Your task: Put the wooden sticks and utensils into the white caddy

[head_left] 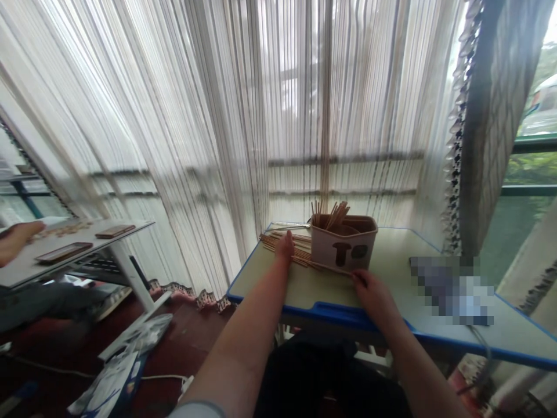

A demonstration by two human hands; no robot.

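A bundle of thin wooden sticks (290,247) lies flat on the blue-edged table (331,310), left of a beige box (344,244) that holds more sticks standing upright. My left hand (285,245) rests on the far end of the lying sticks, fingers curled over them. My right hand (375,293) is at the near end of the sticks, just in front of the box, fingers closed around the stick ends.
Sheer striped curtains hang behind the table. At the left stands another white table (65,247) with dark trays, and another person's hand (15,239) rests on it. Papers and a cable lie on the dark floor (130,354). A blurred patch covers the table's right side.
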